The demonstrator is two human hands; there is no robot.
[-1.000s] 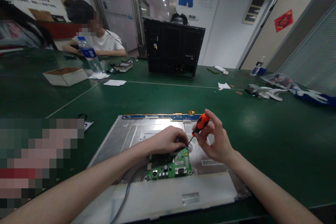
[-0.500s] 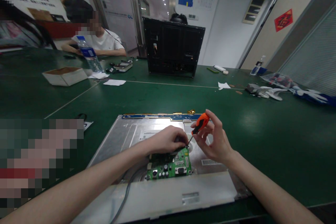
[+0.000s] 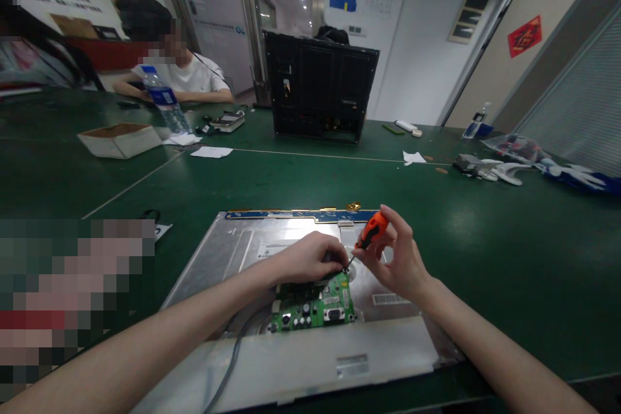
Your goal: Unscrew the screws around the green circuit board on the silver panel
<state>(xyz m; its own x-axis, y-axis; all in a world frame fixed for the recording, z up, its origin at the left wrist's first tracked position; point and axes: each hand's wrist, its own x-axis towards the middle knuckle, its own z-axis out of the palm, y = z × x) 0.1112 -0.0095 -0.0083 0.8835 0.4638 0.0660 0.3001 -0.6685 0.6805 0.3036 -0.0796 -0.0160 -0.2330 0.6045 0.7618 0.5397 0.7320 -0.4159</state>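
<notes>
My right hand [image 3: 395, 255] grips an orange and black screwdriver [image 3: 372, 230] between fingertips and thumb, with the index finger on the end of its handle. The screwdriver slants down to the left, its tip at the upper right corner of a green circuit board [image 3: 334, 301]. My left hand [image 3: 315, 257] is closed over the board's upper edge, its fingertips pinched beside the screwdriver tip; what they hold is hidden. The board lies on the metal back of a flat display panel [image 3: 295, 362], which has a blue circuit strip [image 3: 276, 215] along its far edge.
A grey cable [image 3: 233, 362] runs off the panel's near side. Across the green table [image 3: 509, 259] stand a black monitor housing [image 3: 323, 87], a white box [image 3: 121, 142] and a water bottle [image 3: 167, 103]. Gloves [image 3: 499, 171] lie at the right. A person [image 3: 194, 77] sits across the table.
My right fingers and thumb have shifted slightly around the screwdriver handle, which looks turned a little. Its tip stays at the board's corner. My left hand has not visibly moved.
</notes>
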